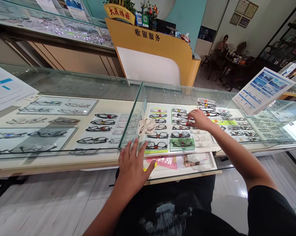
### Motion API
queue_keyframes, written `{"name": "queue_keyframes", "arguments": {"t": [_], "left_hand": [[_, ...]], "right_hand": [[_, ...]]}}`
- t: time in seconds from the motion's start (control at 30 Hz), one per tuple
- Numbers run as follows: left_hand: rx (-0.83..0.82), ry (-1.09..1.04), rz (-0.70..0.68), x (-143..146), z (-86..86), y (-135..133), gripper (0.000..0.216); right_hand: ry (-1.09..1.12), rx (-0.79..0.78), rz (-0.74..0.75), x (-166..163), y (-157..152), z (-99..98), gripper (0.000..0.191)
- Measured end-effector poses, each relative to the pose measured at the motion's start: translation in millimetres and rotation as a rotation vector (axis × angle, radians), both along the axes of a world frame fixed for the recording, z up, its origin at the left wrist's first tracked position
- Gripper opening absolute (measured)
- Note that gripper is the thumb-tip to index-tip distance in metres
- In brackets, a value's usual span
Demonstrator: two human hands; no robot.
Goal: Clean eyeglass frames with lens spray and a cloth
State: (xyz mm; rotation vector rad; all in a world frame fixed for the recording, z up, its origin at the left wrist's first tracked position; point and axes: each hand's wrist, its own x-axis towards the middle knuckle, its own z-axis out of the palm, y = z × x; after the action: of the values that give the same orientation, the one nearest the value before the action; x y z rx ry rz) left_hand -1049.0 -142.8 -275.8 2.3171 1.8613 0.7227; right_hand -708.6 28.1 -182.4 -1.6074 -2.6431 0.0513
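Note:
My left hand (133, 162) lies with its fingers spread at the front glass edge of the display case, holding nothing. My right hand (199, 119) reaches into the case, its fingers bent together at a dark-framed pair of eyeglasses (181, 127) with a red tag. The fingertips partly cover that pair. Closer to me are another dark pair (180, 134) and a pair on a green card (182, 143). A crumpled beige cloth (147, 126) sits left of these rows, near the glass divider (132, 116).
An open drawer (213, 161) below holds pink sheets (166, 162) and plastic bags. Several eyeglasses (102, 122) lie left of the divider. A printed sign (263, 90) stands at right. Beyond are a cashier counter (148, 62) and a seated person (222, 44).

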Motion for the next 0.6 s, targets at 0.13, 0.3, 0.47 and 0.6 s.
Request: {"name": "queue_keyframes", "arguments": {"t": [0.13, 0.3, 0.47, 0.6], "left_hand": [[-0.001, -0.006, 0.001, 0, 1.0, 0, 0.068], [-0.005, 0.006, -0.002, 1, 3.4, -1, 0.068], [-0.002, 0.016, 0.001, 3, 6.3, -2, 0.068], [-0.013, 0.015, 0.001, 3, 7.7, -2, 0.068]], "right_hand": [[0.078, -0.022, -0.027, -3, -7, 13.9, 0.015], [0.38, -0.154, 0.181, -26, -58, 59.3, 0.014], [0.302, -0.741, 0.454, -49, -125, 31.5, 0.031], [0.197, -0.751, 0.367, -40, -137, -38.5, 0.03]]}}
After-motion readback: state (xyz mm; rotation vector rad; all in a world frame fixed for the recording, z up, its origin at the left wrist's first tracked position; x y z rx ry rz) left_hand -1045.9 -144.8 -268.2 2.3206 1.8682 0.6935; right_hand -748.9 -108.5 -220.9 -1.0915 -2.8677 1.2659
